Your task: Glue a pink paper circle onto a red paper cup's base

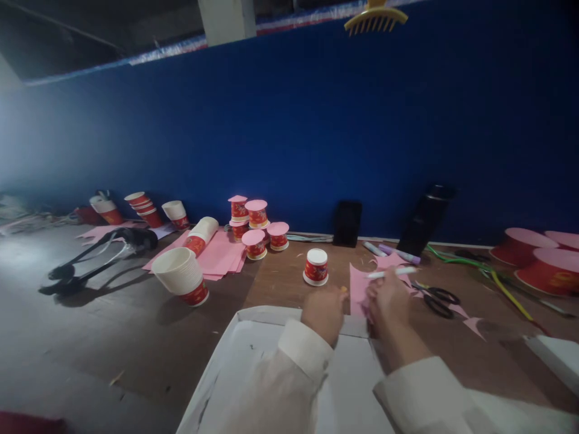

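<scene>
Right hand point(391, 298) grip clamped on pen point(391, 272); pink paper point(359, 289) between hands.

Dim room with a deep blue wall

A tall, plain dark-blue wall point(316, 120) backs the brown wooden surface point(136, 337); a pale square pillar point(226, 18) rises above it into shadow, with hazy light at the left.
</scene>
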A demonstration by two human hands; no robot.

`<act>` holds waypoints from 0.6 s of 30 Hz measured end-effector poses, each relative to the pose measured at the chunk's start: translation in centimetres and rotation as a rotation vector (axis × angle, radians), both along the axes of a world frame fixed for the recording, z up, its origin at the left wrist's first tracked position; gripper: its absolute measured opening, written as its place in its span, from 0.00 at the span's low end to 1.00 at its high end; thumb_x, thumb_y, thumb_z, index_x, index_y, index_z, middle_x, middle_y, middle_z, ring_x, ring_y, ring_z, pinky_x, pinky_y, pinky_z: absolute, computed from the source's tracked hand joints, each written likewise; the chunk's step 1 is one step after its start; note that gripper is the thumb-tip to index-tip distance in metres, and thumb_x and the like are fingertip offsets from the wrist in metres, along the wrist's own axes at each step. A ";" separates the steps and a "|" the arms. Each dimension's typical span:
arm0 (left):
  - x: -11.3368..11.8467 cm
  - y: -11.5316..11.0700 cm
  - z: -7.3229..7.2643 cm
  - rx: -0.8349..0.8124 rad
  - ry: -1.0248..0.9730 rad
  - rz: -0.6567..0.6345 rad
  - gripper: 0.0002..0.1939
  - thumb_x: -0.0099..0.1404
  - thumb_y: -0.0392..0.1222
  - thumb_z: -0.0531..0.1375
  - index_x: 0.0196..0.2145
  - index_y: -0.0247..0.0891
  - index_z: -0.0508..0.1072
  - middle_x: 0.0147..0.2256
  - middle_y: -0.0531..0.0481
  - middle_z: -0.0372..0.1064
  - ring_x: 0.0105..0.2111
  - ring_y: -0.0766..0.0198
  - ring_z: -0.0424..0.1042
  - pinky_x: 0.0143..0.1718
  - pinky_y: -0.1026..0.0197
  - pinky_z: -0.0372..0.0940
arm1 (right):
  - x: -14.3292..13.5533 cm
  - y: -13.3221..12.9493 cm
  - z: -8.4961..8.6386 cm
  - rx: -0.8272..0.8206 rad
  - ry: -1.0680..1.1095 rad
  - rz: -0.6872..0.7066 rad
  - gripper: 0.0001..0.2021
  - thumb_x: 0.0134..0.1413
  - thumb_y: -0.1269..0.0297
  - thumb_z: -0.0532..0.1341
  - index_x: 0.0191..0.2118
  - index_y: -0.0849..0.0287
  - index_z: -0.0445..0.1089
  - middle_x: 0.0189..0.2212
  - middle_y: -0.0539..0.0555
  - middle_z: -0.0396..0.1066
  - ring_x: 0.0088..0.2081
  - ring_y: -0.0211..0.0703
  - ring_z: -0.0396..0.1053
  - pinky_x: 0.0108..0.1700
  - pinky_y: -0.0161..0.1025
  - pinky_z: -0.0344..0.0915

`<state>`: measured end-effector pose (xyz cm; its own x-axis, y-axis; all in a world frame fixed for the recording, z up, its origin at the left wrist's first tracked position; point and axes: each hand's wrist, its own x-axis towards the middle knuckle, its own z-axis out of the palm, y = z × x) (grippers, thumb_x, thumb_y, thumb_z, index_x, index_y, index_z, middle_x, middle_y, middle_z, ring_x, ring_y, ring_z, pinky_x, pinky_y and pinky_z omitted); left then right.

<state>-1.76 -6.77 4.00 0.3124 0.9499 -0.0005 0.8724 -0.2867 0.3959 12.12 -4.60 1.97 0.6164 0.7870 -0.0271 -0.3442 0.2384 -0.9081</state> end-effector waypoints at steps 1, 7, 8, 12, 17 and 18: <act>-0.1 0.1 -0.1 -0.016 0.005 0.033 0.22 0.77 0.48 0.45 0.46 0.35 0.75 0.42 0.38 0.78 0.43 0.52 0.77 0.40 0.56 0.65 | 0.6 0.1 0.3 -0.006 0.001 -0.032 0.26 0.54 0.36 0.61 0.25 0.53 0.54 0.12 0.36 0.43 0.12 0.28 0.43 0.12 0.28 0.43; 0.5 0.2 -1.2 0.006 0.007 0.048 0.22 0.76 0.52 0.47 0.43 0.37 0.77 0.41 0.40 0.78 0.41 0.52 0.77 0.40 0.56 0.65 | -1.2 -0.4 0.7 -0.038 -0.056 -0.005 0.23 0.53 0.42 0.66 0.26 0.55 0.60 0.14 0.40 0.54 0.13 0.28 0.51 0.13 0.28 0.48; 0.5 0.3 -1.5 0.007 0.001 0.040 0.20 0.75 0.51 0.49 0.43 0.38 0.77 0.41 0.40 0.78 0.42 0.52 0.77 0.41 0.57 0.65 | -1.9 -0.6 0.6 -0.038 -0.066 0.015 0.22 0.51 0.43 0.67 0.27 0.56 0.62 0.14 0.40 0.56 0.14 0.28 0.52 0.13 0.28 0.49; -0.7 1.1 -2.0 0.091 -0.181 0.054 0.13 0.69 0.51 0.60 0.42 0.39 0.76 0.42 0.42 0.77 0.43 0.54 0.75 0.43 0.57 0.64 | -3.0 -1.2 0.7 -0.048 -0.076 0.047 0.21 0.49 0.44 0.69 0.28 0.56 0.65 0.14 0.41 0.58 0.13 0.28 0.52 0.13 0.28 0.50; -2.8 3.2 -1.4 0.329 -0.526 0.385 0.19 0.63 0.48 0.66 0.48 0.38 0.72 0.45 0.43 0.73 0.48 0.54 0.72 0.52 0.54 0.63 | -2.8 -1.5 0.8 -0.059 -0.092 0.049 0.23 0.49 0.42 0.68 0.26 0.56 0.64 0.13 0.41 0.57 0.13 0.28 0.52 0.14 0.28 0.51; -3.0 3.8 -1.4 0.325 -0.552 0.441 0.24 0.60 0.48 0.68 0.51 0.37 0.70 0.47 0.41 0.72 0.51 0.53 0.71 0.54 0.53 0.62 | -2.8 -1.5 0.7 -0.061 -0.110 0.051 0.23 0.50 0.41 0.68 0.25 0.56 0.64 0.13 0.42 0.57 0.13 0.29 0.53 0.14 0.28 0.52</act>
<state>-4.74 -3.00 2.64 -0.2201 0.9123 0.3453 0.6336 -0.1354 0.7617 9.33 -6.13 2.65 0.5773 0.8164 -0.0104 -0.2520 0.1661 -0.9534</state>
